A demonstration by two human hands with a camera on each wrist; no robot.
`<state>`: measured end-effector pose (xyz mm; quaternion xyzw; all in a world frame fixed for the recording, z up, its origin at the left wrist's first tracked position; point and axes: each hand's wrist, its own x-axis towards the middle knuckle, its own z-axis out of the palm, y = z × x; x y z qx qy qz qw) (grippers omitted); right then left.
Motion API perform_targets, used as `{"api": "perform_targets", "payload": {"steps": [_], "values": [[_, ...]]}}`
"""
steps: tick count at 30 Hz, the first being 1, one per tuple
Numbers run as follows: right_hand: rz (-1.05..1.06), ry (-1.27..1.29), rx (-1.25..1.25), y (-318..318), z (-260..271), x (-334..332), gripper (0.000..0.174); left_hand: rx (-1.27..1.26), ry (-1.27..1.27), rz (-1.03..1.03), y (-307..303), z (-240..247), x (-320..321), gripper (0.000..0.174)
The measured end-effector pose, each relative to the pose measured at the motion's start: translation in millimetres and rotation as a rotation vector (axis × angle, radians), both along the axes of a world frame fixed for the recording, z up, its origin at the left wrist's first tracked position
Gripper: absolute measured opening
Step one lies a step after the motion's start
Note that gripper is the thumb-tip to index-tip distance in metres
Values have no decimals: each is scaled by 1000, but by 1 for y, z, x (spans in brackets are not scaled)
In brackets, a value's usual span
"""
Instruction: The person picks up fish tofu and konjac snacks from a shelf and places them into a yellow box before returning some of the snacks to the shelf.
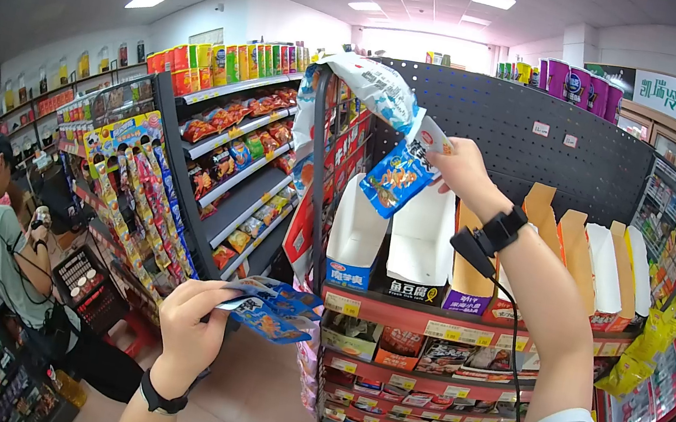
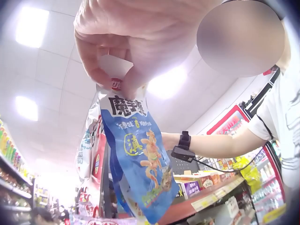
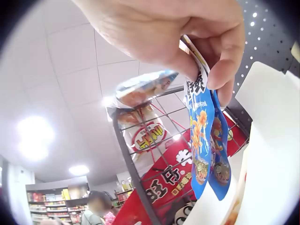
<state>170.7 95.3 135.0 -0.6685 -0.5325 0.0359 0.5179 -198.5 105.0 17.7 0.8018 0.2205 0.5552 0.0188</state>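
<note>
My right hand [image 1: 461, 170] pinches the top edges of blue snack packets [image 1: 401, 177], which hang over the white open display box [image 1: 361, 223] at the left end of the top shelf. In the right wrist view, two of these packets [image 3: 200, 131] hang side by side below the fingers. Lower and to the left, my left hand [image 1: 196, 317] pinches more blue snack packets [image 1: 273, 311] by their tops, in front of the shelf's left end. The left wrist view shows the front packet [image 2: 140, 154] with its orange snack picture, and the thumb and fingers closed on its top.
More open display boxes [image 1: 569, 256] line the top shelf before a dark pegboard [image 1: 502, 122]. A wire side rack [image 3: 136, 164] with hanging snack bags [image 1: 366, 87] borders it on the left. A person [image 1: 18, 249] stands in the left aisle. Yellow bags [image 1: 643, 348] hang at right.
</note>
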Motion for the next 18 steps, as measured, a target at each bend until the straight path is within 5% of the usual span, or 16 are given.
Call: {"api": "perform_targets", "payload": {"steps": [9, 18], "values": [[248, 449, 104, -142, -44, -18, 23, 64, -22, -131, 5, -3, 7, 9], [-258, 719, 260, -325, -159, -51, 20, -67, 122, -371, -4, -52, 49, 15]]}}
